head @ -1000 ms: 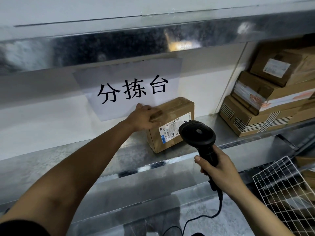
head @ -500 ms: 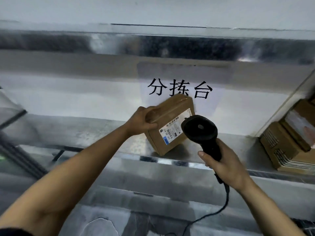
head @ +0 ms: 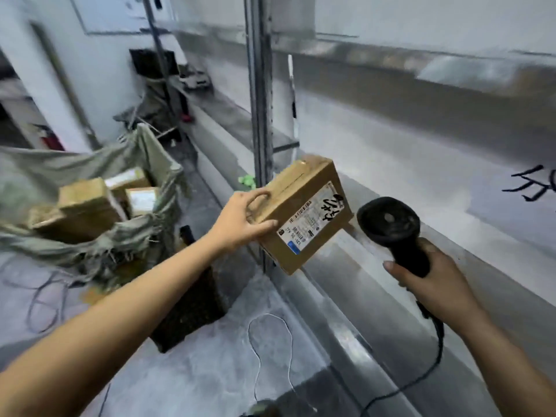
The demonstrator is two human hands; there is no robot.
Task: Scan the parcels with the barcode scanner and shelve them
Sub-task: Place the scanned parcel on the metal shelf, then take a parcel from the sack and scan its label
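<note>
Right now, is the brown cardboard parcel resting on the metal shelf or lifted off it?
Lifted. The left hand grips the brown cardboard parcel by one end, tilted, its lower corner hanging past the metal shelf edge.

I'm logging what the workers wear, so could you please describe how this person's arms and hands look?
Both forearms are bare, from the wrists to the frame's edge. The left hand and the right hand wear no gloves, and no watch, ring or band shows on either. No sleeve is visible in this view. The nails look short and unpainted.
</note>
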